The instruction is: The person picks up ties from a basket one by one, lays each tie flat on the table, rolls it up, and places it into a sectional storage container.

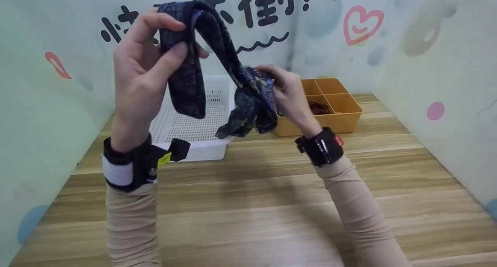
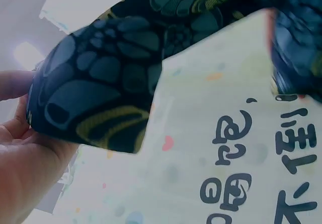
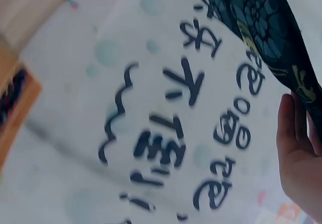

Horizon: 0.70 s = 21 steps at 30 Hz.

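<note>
A long strip of dark blue floral fabric, shaped like a necktie or folded scarf, hangs in the air between both hands. My left hand pinches its raised part between thumb and fingers, and a flat end dangles below. Lower and to the right, my right hand grips the bunched, twisted part; its far fingers are hidden behind the cloth. The left wrist view shows a folded-over stretch of the fabric beside the left hand. In the right wrist view, fabric slants above the right hand.
Behind the cloth, a white perforated basket stands on the wooden table. An orange divided box, with dark reddish cords in one compartment, sits to its right. Printed walls enclose the back and sides.
</note>
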{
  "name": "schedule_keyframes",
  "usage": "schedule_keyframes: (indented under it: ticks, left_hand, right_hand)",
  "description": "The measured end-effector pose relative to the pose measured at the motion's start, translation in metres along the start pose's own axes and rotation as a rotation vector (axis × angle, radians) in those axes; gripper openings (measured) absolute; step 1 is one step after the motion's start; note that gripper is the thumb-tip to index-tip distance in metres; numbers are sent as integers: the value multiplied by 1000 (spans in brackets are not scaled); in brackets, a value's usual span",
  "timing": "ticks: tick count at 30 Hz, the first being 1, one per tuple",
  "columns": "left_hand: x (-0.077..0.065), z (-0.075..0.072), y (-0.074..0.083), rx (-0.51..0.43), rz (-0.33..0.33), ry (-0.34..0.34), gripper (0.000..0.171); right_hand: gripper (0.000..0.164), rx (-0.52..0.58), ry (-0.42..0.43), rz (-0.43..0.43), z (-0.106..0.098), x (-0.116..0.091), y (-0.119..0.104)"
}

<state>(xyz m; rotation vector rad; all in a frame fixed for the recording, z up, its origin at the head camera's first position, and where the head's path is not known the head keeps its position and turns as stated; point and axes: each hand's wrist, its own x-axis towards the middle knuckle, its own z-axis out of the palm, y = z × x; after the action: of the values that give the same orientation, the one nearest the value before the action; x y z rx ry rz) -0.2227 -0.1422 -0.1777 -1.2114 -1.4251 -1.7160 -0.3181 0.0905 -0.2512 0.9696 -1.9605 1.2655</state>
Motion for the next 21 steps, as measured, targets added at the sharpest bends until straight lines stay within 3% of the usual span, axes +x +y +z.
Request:
schedule_keyframes:
  ticks: [3,6,10,16,21]
  left_hand:
    - [-11,-11,2,3,-121,-13,14]
    - [-23,-22,1,60,-278,-88,10]
    - [-37,-35,-4,172,-468,-288,9]
    - [-58,-61,-24,244,-587,-607,6]
    - [-78,-81,-40,284,-731,-764,11]
  right_hand:
    - [38,-103,-12,23,-29,2,-2]
    - [43,-208,-82,38,-56,-1,1]
    - [39,-344,-259,101,-88,-13,9]
    - [28,-411,-498,202,-121,-36,38]
    - [18,-375,-686,324,-140,-52,62]
